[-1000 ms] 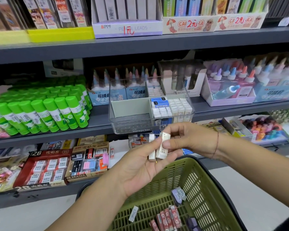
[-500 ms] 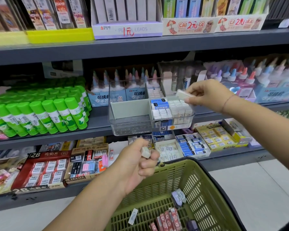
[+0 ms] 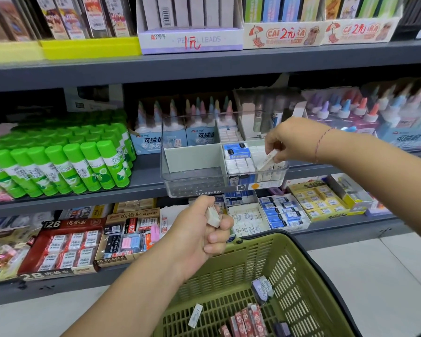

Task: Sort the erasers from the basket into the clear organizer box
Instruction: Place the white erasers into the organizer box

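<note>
A clear organizer box (image 3: pixel 192 186) marked "Storage box" stands on the middle shelf. Its right compartments hold white and blue erasers; its front left compartment is bare. My right hand (image 3: pixel 289 139) reaches into the right side and pinches a white eraser (image 3: pixel 267 160), tilted, its lower end among the stacked erasers. My left hand (image 3: pixel 204 237) hovers below the box, above the rim of the green basket (image 3: pixel 301 276), closed around a small white eraser (image 3: pixel 213 216). In the basket lie red-wrapped erasers (image 3: pixel 248 319), a purple-grey one (image 3: pixel 261 289) and a white one (image 3: pixel 195 314).
Green glue sticks (image 3: pixel 66 161) fill the shelf left of the box, glue bottles stand behind and to the right. The lower shelf carries eraser display boxes (image 3: pixel 68 249). An upper shelf edge (image 3: pixel 204 66) runs overhead. White floor tiles show at the right.
My right hand carried the white eraser from my left hand up to the box, then lowered it into the right compartment. My left hand closed on the remaining eraser and stayed low.
</note>
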{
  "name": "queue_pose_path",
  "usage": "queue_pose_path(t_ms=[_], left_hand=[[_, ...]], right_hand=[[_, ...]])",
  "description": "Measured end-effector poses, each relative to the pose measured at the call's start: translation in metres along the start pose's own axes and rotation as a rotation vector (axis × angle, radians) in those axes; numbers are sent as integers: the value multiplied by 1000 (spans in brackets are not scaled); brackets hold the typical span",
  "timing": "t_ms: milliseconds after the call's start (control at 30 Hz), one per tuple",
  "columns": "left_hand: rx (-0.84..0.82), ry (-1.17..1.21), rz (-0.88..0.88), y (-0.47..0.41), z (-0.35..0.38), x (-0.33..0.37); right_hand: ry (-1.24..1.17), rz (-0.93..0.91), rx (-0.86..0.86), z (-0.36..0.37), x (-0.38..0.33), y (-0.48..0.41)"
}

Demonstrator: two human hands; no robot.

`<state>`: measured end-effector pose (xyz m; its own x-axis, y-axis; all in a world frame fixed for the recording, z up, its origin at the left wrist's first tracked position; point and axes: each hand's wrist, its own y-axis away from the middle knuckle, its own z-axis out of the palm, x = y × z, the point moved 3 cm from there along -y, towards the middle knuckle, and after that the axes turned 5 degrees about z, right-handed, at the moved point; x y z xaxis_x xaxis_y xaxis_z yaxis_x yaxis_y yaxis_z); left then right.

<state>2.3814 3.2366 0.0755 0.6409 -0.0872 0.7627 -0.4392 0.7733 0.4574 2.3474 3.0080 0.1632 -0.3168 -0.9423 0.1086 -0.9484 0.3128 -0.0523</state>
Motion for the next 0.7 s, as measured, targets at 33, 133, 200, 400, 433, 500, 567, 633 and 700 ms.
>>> queue_pose_path(t_ms=[33, 133, 200, 400, 433, 500, 567, 633, 700], left_hand=[[-2, -2, -4, 0, 0, 0], [-4, 20, -7, -1, 0, -1], [-3, 44, 4, -1, 0, -1], [-18, 38, 17, 0, -1, -1], [-19, 31, 16, 0, -1, -1], [-22, 23, 11, 0, -1, -1], [-25, 14, 13, 0, 0, -2], [-22, -10, 34, 0, 0, -3], [-21, -56, 73, 0, 0, -3]], right_hand=[[10, -18, 3, 2, -2, -2], [-23, -34, 25, 12, -7, -6], [-57, -32, 50, 19, -9, -7], [-161, 3, 94, 35, -6, -5], [-189, 8, 98, 36, -5, -4], [-244, 14, 117, 38, -3, -1], [-280, 19, 142, 39, -2, 1], [-297, 28, 150, 38, -3, 5], [-291, 45, 142, 36, -4, 9]])
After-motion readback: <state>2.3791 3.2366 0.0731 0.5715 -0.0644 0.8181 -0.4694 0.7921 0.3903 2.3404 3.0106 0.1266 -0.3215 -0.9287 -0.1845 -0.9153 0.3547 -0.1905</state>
